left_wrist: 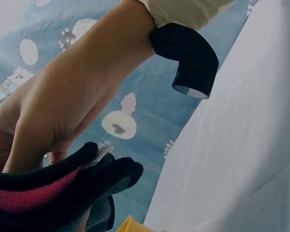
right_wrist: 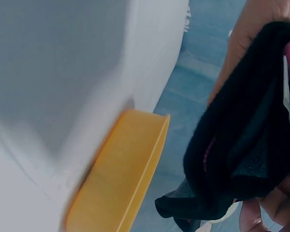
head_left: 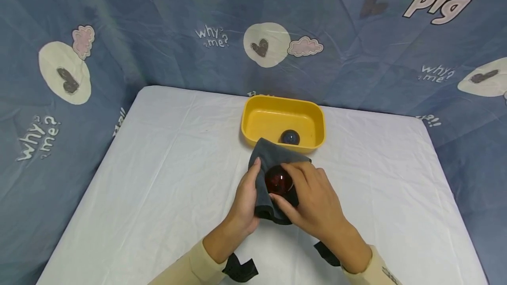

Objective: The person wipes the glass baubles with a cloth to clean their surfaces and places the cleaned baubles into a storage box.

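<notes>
A dark grey cloth (head_left: 273, 154) lies draped over my left hand (head_left: 245, 199), which grips it with the thumb along its left edge and the fingers hidden underneath. My right hand (head_left: 318, 197) pinches a shiny dark red ball (head_left: 277, 180) between thumb and fingers, against the cloth. From the left wrist, the folded cloth (left_wrist: 123, 174) shows a black border and a pink patch; the ball is hidden there. The right wrist view has the cloth (right_wrist: 246, 130) hanging in folds, again without the ball showing.
Just beyond the cloth stands a yellow tray (head_left: 283, 100) on a white-covered table (head_left: 178, 157). Inside it, near the front wall, sits a dark blue ball (head_left: 290, 137). A blue printed curtain (head_left: 178, 65) rises behind the table and along its sides.
</notes>
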Tool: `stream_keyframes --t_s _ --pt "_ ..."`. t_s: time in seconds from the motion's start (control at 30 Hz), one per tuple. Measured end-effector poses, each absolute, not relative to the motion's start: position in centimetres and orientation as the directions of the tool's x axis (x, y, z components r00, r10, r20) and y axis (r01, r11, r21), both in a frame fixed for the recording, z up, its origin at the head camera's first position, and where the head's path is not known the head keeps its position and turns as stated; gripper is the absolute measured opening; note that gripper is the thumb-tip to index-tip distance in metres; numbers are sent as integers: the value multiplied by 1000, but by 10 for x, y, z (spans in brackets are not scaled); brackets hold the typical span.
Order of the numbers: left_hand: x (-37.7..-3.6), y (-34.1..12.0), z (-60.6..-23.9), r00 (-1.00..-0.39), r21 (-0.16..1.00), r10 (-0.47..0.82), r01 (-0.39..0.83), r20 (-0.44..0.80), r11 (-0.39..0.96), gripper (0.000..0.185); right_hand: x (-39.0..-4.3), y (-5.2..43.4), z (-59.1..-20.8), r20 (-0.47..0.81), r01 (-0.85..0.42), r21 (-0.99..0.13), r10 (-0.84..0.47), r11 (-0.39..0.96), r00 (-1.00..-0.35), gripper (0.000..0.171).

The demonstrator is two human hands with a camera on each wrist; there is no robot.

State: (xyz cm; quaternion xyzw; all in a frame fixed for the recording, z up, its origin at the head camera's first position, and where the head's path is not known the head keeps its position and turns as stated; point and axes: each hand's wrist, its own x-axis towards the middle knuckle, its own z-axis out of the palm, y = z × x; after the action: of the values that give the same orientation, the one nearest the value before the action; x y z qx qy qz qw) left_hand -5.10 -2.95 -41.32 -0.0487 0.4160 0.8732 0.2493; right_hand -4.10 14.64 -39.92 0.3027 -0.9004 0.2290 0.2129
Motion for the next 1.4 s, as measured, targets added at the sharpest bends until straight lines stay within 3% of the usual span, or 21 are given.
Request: stream_keyframes --t_s 0.33,0.67,1.4 --pt "-50 -28 -414 -868 707 393 -481 -303 -518 63 -44 147 -400 479 -585 -399 -383 707 -790 64" --pt "-51 -29 -414 -863 703 387 -494 -325 -511 65 -47 143 -403 468 -516 -386 -319 765 -824 69" --pt "-56 -34 -416 -873 707 384 -473 -300 -525 66 -38 138 -395 474 -638 -268 -478 721 -739 76"
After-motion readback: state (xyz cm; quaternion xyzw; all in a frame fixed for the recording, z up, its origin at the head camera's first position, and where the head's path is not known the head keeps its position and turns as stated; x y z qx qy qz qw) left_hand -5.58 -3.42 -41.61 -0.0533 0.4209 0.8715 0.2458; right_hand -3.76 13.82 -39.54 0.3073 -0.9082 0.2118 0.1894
